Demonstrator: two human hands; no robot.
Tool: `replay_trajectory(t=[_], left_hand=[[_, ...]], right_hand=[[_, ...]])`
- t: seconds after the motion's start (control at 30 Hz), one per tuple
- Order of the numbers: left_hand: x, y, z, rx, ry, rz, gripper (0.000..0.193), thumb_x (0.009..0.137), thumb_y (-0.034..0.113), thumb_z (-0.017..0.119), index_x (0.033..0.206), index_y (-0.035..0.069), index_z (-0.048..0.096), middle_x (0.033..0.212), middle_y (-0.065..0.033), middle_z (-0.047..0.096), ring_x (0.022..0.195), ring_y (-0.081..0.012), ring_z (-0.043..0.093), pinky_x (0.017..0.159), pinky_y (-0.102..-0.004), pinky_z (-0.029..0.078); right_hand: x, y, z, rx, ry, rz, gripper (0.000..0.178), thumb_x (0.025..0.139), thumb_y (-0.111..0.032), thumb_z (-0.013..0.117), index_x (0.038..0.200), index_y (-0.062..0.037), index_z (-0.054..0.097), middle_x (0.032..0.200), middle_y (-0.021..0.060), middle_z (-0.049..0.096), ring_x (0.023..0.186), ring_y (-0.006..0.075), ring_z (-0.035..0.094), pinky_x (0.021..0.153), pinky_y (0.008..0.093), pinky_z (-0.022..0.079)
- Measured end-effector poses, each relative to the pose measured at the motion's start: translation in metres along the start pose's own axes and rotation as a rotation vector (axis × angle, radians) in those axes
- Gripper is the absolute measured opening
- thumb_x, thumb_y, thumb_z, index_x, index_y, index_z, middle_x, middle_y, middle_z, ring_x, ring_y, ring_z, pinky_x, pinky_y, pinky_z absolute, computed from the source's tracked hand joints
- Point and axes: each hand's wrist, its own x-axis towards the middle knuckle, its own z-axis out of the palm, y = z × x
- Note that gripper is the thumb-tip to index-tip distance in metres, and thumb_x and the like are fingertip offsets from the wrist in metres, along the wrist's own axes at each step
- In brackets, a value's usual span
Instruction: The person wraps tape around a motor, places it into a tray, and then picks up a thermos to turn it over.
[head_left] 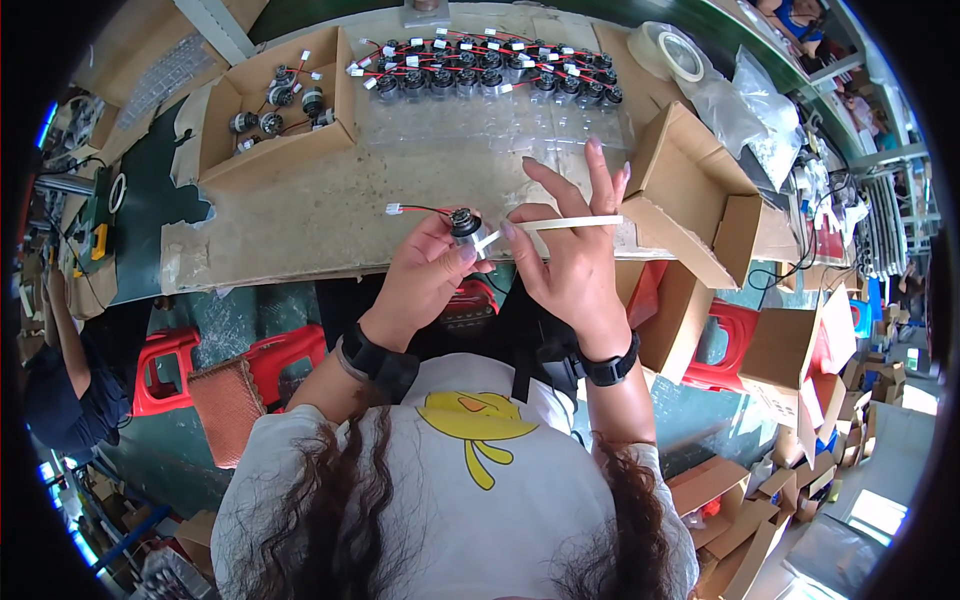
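Between the fingers of my left hand [418, 285] is a small round motor [465, 225], silver below with a black top. Its red and black wires run left to a white connector [394, 209]. My right hand [578, 278] pinches a narrow white strip [575, 222] between thumb and fingers, other fingers raised. The strip's left end reaches the motor's silver side; whether it sticks there I cannot tell. Beyond my hands, rows of similar motors [467, 80] with wires stand in a clear plastic tray [440, 127].
An open cardboard box [345, 95] at the back left holds several loose motors. Another open carton [690, 185] stands right of my right hand. Tape rolls [680, 52] and plastic bags [760, 110] lie at the back right. Red stools [165, 370] stand below the worktable [290, 225].
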Motion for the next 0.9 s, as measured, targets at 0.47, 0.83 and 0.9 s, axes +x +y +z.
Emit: replay_trajectory(t=[0.47,0.83,0.9], left_hand=[[0.007,-0.006,0.004,0.065,0.025,0.009,0.038,0.096,0.007,0.062,0.131,0.006,0.048,0.124,-0.0051,0.059,0.115,-0.0192,0.058,0.100,-0.0386,0.049],[0.004,-0.003,-0.005,0.039,-0.014,0.029,0.034,0.095,0.007,0.063,0.127,0.007,0.049,0.118,-0.0062,0.061,0.107,-0.0191,0.061,0.092,-0.0369,0.052],[0.005,-0.002,-0.003,0.048,-0.033,0.035,0.035,0.095,0.007,0.062,0.128,0.007,0.049,0.119,-0.0065,0.061,0.107,-0.0190,0.061,0.092,-0.0369,0.052]], right_hand=[[-0.003,-0.008,0.017,-0.035,0.027,-0.013,0.006,0.081,-0.013,0.073,0.086,-0.0115,0.072,0.129,0.0055,0.063,0.145,0.0405,0.027,0.114,0.0664,0.013],[0.003,-0.002,0.000,0.155,-0.024,-0.002,0.009,0.080,-0.011,0.073,0.089,-0.0116,0.073,0.136,0.0084,0.059,0.149,0.0411,0.019,0.116,0.0653,0.008],[0.003,-0.002,0.000,0.153,-0.022,-0.001,0.009,0.080,-0.010,0.073,0.089,-0.0116,0.073,0.136,0.0083,0.059,0.149,0.0412,0.019,0.116,0.0654,0.008]])
